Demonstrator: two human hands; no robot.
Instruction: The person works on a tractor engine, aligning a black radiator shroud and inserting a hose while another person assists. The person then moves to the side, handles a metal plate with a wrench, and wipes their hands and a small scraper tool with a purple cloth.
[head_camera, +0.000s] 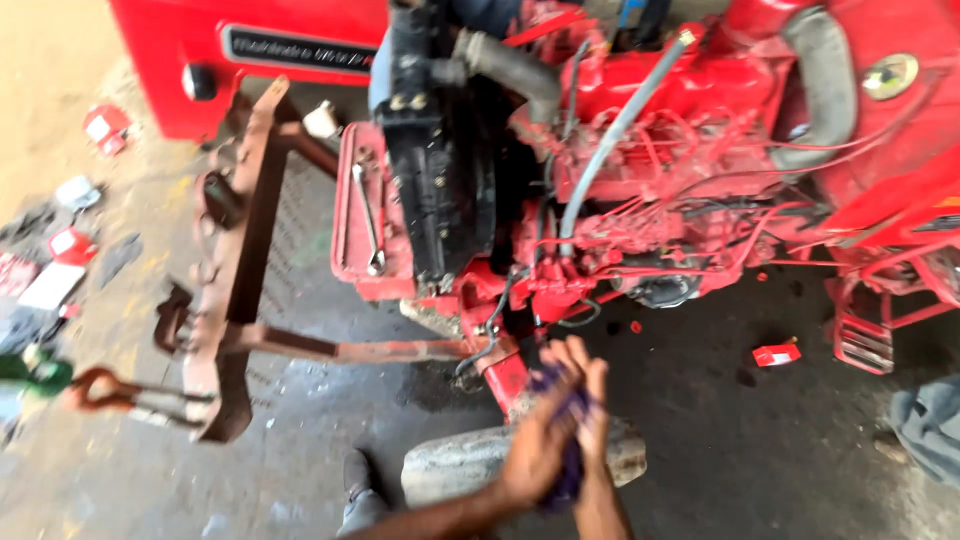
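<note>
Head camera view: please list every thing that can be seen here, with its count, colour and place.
tractor engine: one, red, upper middle to right
hoses: at least two, grey, across the engine top
radiator block: one, black, left of the engine
wrench: one, silver, on the red tray beside the radiator
front frame: one, rusty brown, left of the tractor
small box: one, red, on the dark floor at right
boxes and scraps: several, red and white, on the floor at far left
stone block: one, grey, under the hands
shoe: one, dark, bottom middle
cloth: one, purple, pressed between both hands
left hand: closed around the cloth
right hand: against the cloth, fingers up
</note>
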